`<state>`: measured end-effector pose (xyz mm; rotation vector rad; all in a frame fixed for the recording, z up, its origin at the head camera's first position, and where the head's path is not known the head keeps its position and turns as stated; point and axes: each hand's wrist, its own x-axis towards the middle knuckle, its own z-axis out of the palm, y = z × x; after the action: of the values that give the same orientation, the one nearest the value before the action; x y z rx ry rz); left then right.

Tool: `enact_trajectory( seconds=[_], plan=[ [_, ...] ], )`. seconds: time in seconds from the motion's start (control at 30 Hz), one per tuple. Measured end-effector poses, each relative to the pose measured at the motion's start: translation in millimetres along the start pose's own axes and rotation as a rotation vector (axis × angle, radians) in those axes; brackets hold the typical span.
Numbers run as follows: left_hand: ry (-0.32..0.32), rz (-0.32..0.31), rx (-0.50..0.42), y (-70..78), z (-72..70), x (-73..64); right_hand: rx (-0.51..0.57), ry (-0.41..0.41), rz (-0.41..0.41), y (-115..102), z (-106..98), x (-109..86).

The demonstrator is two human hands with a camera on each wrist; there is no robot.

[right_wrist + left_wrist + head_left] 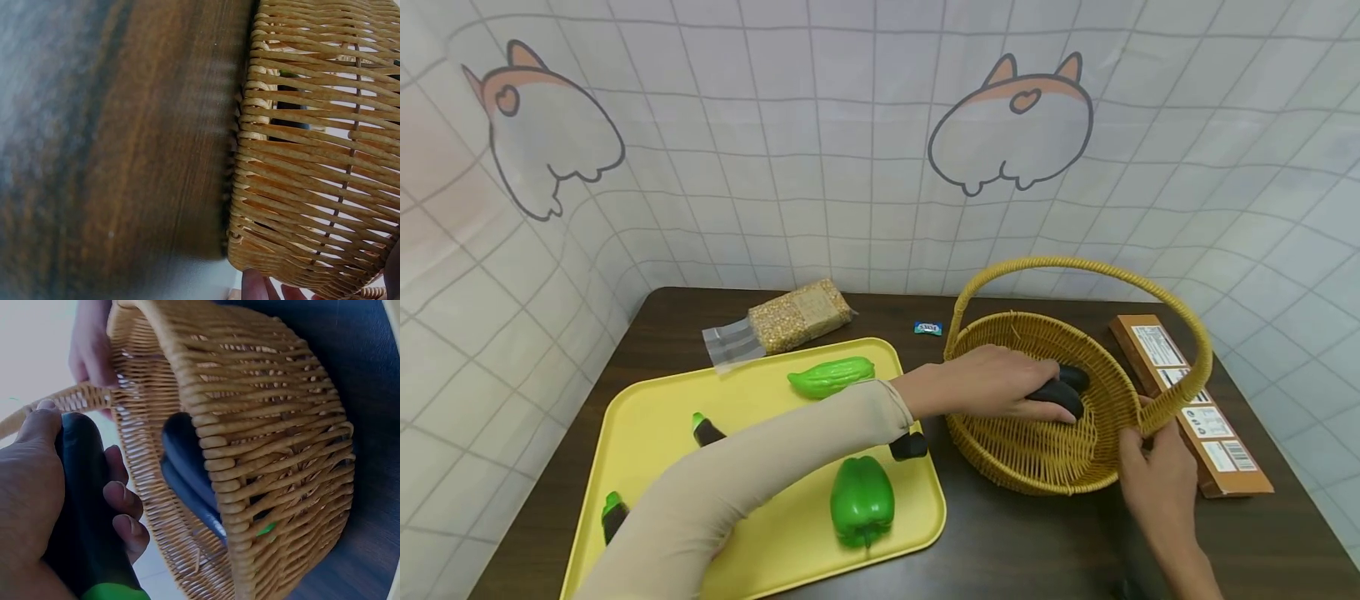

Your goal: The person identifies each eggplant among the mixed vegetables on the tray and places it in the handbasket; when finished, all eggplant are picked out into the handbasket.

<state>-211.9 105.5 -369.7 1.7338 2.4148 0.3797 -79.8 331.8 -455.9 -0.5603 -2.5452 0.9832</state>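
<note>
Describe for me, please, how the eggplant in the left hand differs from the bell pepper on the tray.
Colour: the eggplant is nearly black with a green end, while the bell pepper is green all over. Shape: the eggplant is long, while the bell pepper is short and blocky. State: the eggplant is gripped in the left hand, while the bell pepper lies on the yellow tray. Both show green and look smooth.

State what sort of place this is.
Probably a staged tabletop set-up, perhaps a makeshift studio: a cartoon-printed, grid-patterned backdrop hangs behind and beside a dark table, and the green pepper on the yellow tray looks artificial.
</note>
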Motion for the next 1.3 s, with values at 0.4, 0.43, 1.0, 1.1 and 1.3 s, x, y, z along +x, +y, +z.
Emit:
enact_trajectory(
  seconds=[0.4,0.43,1.0,1.1,1.3],
  plan=[
    [-0.094,-0.031,0.156,7.0,22.6,28.1,0.019,-0.014,0.0,2.0,0.4,-2.3],
    [-0.106,-0.03,0.175,7.9,25.7,29.8,0.017,-0.015,-0.002,2.4,0.3,-2.8],
    [-0.176,-0.047,0.253,11.3,43.1,39.4,0.006,-0.005,-0.003,3.4,0.7,-1.5],
    [-0.187,-0.046,0.269,10.8,42.4,39.1,0.007,-0.005,0.0,2.9,0.1,-0.3],
    [-0.229,-0.076,0.282,11.4,41.4,40.8,0.009,-0.009,0.01,2.1,-0.9,-0.8]
  ],
)
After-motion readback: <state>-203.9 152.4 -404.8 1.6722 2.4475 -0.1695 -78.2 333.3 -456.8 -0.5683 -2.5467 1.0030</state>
